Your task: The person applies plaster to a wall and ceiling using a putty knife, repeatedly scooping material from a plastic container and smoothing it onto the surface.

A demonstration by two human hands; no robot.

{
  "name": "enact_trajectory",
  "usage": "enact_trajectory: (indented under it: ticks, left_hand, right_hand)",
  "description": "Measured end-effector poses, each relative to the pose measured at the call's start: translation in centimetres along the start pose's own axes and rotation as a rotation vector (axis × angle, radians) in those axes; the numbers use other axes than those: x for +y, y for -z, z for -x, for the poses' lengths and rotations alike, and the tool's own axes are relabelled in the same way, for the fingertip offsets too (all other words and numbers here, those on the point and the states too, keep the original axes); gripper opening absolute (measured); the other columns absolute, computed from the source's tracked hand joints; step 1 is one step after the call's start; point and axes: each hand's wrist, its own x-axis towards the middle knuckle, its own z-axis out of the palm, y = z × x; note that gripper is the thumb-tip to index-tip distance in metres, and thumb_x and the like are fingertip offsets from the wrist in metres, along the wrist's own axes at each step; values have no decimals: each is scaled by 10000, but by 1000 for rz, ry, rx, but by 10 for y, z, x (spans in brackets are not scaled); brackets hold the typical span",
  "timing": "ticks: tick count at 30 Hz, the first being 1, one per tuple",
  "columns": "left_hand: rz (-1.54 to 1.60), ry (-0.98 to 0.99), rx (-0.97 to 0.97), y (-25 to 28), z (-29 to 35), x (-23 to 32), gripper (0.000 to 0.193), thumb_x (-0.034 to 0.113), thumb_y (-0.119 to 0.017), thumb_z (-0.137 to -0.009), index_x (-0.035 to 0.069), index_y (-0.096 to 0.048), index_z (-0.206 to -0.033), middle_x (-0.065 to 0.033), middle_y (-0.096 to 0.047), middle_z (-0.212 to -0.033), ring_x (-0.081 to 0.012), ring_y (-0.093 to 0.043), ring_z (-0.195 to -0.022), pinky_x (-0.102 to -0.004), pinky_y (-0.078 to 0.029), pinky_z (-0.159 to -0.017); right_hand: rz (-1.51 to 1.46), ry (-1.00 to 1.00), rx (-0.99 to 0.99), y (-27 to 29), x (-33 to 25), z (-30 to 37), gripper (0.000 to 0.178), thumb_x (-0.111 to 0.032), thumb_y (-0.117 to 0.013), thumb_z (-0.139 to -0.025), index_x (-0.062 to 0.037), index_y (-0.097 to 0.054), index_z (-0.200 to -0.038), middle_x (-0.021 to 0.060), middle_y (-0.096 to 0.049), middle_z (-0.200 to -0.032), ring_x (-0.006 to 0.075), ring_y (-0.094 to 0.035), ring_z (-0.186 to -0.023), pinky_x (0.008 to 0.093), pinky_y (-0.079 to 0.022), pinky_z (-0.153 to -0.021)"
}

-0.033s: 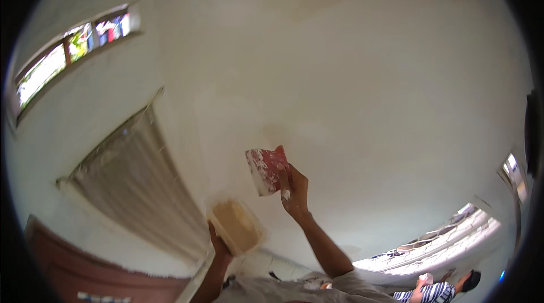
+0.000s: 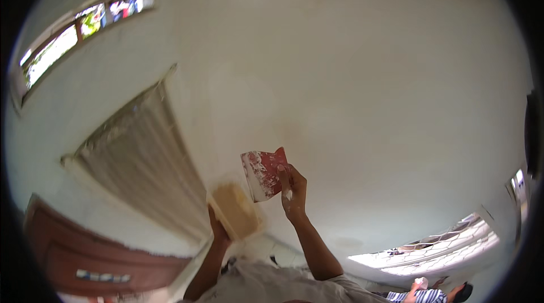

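Note:
In my right hand [image 2: 294, 192] is a red putty spreader [image 2: 264, 175]. White putty is smeared over its blade, and a white smear marks my thumb. My left hand [image 2: 220, 225] grips a tan plastic tub [image 2: 236, 210] by its left side. The tub is tilted, with a blurred, whitish rim, and I cannot make out what is in it. The spreader is just above and to the right of the tub. Behind both hands stands a broad off-white wall [image 2: 362, 93] with faint smudges.
A grey curtain [image 2: 144, 144] hangs at the left, below a narrow high window [image 2: 73, 31]. A reddish-brown door [image 2: 102, 255] is at the lower left. At the lower right is a grilled window [image 2: 430, 246], with a person in a striped shirt [image 2: 422, 296] beneath it.
The spreader has shifted slightly left and down, closer to the tub, and shows more of its blade. The whole view has tilted a little. Both hands keep their hold.

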Motion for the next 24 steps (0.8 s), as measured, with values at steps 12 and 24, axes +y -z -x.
enact_trajectory:
  ticks: [12,24]
  left_hand:
    - [44,-204,217,-3,83,5,829,768,-384,-938,155,-452,-1492,-95,-538,-1434,-313,-540,-1283,-514,-445,-1088]
    - [56,-271,455,40,110,-18,778,716,-349,-990,118,-459,-1476,-94,-572,-1374,-253,-581,-1218,-423,-489,-1038]
  right_hand:
    - [73,-84,-651,-10,11,79,238,-107,-625,-978,6,-562,-1178,114,-724,-876,151,-698,-766,302,-554,-704]
    - [596,154,-987,-43,57,128,276,-139,-587,-962,-16,-570,-1208,225,-697,-826,429,-679,-728,490,-552,-669]
